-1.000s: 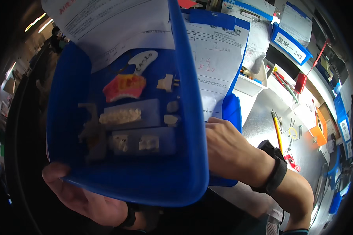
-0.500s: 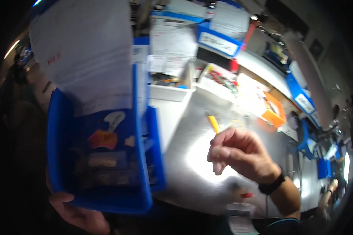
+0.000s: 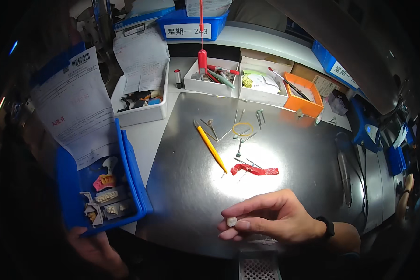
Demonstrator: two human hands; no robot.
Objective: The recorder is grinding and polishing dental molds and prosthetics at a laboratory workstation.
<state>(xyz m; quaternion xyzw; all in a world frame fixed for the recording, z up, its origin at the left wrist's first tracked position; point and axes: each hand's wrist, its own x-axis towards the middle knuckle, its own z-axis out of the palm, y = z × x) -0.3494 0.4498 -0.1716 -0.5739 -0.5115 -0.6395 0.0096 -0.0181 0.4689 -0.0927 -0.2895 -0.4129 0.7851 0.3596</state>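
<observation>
Between the thumb and fingers of my right hand (image 3: 280,217) is a small white tooth crown (image 3: 231,222), held low over the near part of the metal bench top (image 3: 186,196). My left hand (image 3: 95,252) grips the near left corner of a blue bin (image 3: 134,179), thumb at its rim; the other fingers are mostly hidden. Inside the bin lie a pink-gummed dental model (image 3: 103,182), a row of model teeth (image 3: 107,196) and a grey articulator frame (image 3: 86,199). A printed sheet (image 3: 77,109) stands up from its far end.
On the bench lie a yellow pencil-shaped tool (image 3: 211,147), a crumpled red strip (image 3: 256,171), several metal burs (image 3: 239,148) and a yellow rubber band (image 3: 242,129). White trays (image 3: 140,115) and an orange box (image 3: 303,108) line the back. A perforated grate (image 3: 259,269) sits at the near edge.
The view has swung, so the bench shows more fully. The blue bin sits lower and farther left, still in my left hand. My right hand is lower, and the crown now shows clearly.
</observation>
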